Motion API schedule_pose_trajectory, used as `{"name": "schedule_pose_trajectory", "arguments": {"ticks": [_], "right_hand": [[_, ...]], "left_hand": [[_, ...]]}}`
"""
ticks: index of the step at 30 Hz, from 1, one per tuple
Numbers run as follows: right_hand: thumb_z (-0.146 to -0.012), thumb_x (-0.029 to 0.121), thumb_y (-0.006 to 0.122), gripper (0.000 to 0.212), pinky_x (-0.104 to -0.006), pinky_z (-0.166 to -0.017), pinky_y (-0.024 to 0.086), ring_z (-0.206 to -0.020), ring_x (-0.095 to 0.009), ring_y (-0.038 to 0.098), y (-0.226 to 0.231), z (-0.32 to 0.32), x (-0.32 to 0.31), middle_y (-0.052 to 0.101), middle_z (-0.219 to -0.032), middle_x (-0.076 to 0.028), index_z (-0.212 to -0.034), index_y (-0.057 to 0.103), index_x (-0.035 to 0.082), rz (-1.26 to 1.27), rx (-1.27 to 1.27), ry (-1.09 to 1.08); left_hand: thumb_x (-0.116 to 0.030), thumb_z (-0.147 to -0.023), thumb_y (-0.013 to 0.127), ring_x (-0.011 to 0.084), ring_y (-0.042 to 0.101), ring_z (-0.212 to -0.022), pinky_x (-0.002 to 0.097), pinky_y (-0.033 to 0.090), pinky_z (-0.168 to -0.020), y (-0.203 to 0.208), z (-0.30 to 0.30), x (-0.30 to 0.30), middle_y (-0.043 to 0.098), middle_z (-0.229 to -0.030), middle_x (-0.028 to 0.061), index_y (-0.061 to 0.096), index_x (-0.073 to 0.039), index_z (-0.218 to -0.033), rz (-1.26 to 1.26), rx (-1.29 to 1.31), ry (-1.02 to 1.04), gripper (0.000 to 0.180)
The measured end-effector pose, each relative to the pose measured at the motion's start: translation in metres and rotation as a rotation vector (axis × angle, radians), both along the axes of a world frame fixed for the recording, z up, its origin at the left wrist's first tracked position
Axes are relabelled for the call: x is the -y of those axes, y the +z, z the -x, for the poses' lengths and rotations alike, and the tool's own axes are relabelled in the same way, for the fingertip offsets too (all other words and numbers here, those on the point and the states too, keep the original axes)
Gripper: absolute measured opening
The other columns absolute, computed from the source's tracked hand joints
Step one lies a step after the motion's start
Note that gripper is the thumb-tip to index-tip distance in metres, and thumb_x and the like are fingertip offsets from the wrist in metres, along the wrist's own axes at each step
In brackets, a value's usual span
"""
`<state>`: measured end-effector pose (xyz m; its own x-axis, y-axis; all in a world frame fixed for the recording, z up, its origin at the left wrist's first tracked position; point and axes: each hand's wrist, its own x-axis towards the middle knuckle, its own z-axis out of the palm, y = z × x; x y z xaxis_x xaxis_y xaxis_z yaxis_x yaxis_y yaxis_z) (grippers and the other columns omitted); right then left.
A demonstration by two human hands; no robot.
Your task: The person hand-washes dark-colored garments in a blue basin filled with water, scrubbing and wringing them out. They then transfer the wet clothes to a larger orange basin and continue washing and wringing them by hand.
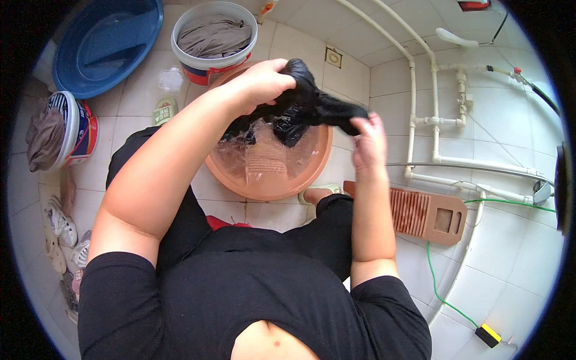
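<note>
A wet black cloth (327,107) is stretched between my two hands over an orange basin (264,193). My left hand (268,83) grips its bunched upper end. Lower and to the right, my right hand (369,143) pinches the other end. Part of the cloth hangs into the water in the basin, and its full shape cannot be made out. Ridges like a washboard (267,167) show on the basin's near inside wall.
A bucket of grey-brown cloth (215,37) stands behind the basin, another bucket (84,129) at the left. A blue tub (108,45) lies far left. A brown washboard (420,213) lies right, near wall pipes (435,120) and a green cord (433,282). Shoes (62,222) sit lower left.
</note>
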<state>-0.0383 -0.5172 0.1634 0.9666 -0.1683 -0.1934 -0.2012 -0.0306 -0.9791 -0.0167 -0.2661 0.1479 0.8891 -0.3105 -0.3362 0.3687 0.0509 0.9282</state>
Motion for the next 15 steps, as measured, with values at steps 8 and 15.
{"name": "schedule_pose_trajectory", "arguments": {"ticks": [8, 15], "right_hand": [[-0.088, 0.047, 0.033, 0.05, -0.0575, -0.087, 0.039, -0.112, -0.035, 0.045, -0.064, 0.014, -0.043, 0.045, -0.124, -0.012, -0.124, 0.041, 0.013, -0.912, -0.568, 0.271], [-0.082, 0.029, 0.048, 0.029, -0.0288, -0.075, 0.05, -0.095, -0.014, 0.056, -0.05, 0.001, -0.05, 0.058, -0.105, -0.004, -0.106, 0.054, 0.014, -1.019, -0.456, 0.048]], "left_hand": [[-0.002, -0.078, 0.051, 0.0177, 0.058, -0.089, 0.032, 0.049, -0.077, 0.008, 0.029, 0.032, 0.057, -0.098, 0.0089, 0.05, 0.0, -0.107, 0.838, -0.1, -0.133, 0.029], [-0.032, -0.083, 0.029, 0.0304, 0.052, -0.106, 0.047, 0.039, -0.092, 0.0, 0.013, 0.025, 0.052, -0.118, 0.0172, 0.046, 0.002, -0.119, 1.108, -0.285, -0.212, 0.052]]}}
